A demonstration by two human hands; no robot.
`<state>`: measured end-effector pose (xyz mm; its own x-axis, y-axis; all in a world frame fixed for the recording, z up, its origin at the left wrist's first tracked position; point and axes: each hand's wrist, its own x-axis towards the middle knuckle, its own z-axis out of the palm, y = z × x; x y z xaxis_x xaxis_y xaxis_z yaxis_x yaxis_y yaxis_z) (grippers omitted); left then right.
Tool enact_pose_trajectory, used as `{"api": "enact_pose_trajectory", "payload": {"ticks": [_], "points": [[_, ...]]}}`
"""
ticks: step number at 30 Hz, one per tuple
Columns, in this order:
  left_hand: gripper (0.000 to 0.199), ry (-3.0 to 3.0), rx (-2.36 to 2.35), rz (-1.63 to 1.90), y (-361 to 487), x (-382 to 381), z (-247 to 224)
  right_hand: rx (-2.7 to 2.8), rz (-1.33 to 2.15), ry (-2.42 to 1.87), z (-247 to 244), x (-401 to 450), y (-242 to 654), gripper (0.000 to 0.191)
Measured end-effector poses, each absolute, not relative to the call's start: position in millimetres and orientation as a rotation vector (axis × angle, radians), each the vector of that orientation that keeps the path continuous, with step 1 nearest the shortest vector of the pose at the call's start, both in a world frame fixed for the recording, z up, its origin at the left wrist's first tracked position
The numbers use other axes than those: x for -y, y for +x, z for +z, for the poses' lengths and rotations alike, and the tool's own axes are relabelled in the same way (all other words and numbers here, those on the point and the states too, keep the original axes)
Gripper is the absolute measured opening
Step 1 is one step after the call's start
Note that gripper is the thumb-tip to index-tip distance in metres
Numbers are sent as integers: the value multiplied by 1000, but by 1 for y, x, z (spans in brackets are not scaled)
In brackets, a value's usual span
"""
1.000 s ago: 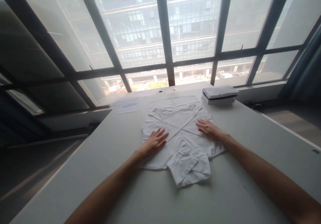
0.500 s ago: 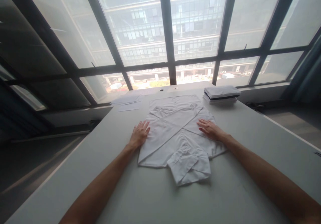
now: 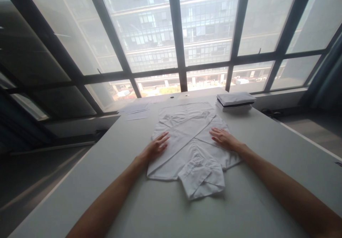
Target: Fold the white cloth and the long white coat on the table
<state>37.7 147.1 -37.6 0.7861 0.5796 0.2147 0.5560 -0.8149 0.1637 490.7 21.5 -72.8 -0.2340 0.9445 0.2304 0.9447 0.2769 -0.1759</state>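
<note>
A white garment (image 3: 184, 135), which looks like a shirt, lies spread on the table with parts folded across it. One gathered piece, like a sleeve end (image 3: 204, 179), hangs toward me past its lower edge. My left hand (image 3: 157, 146) rests on the garment's left side, its fingers stretched out and pointing inward. On the right side, my right hand (image 3: 223, 138) lies flat on the cloth with fingers extended. Neither hand grips anything.
The white table (image 3: 107, 174) reaches to a large framed window (image 3: 181, 78). A stack of folded white cloth with a dark band (image 3: 235, 101) stands at the back right. Several white sheets (image 3: 136, 110) lie at the back left.
My left hand has moved rightward from the garment's left edge onto the cloth. My right hand and the garment look almost the same.
</note>
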Motion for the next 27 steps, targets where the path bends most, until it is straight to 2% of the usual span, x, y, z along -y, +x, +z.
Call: {"api": "enact_pose_trajectory", "payload": {"ticks": [3,9,17,19,22,24,27], "points": [[60,2875,-933,231,40,-148,-45,2263,8,-1737,-71,-21,490,57],[69,2830,-1211,179,31,-159,-55,2257,5,-1744,-69,-20,489,54],[55,2717,-1535,218,29,-155,-52,2242,10,-1742,-68,-19,489,52],[52,2774,-1446,360,32,-149,-41,2240,10,-1739,-67,-18,488,52],[44,2835,-972,577,41,-129,-20,2242,13,-1737,-66,-17,487,51],[39,2780,-630,580,53,-107,-8,2241,13,-1729,-66,-16,486,50],[37,2694,-362,462,75,-74,-2,2225,12,-1708,-64,-14,486,47]]}}
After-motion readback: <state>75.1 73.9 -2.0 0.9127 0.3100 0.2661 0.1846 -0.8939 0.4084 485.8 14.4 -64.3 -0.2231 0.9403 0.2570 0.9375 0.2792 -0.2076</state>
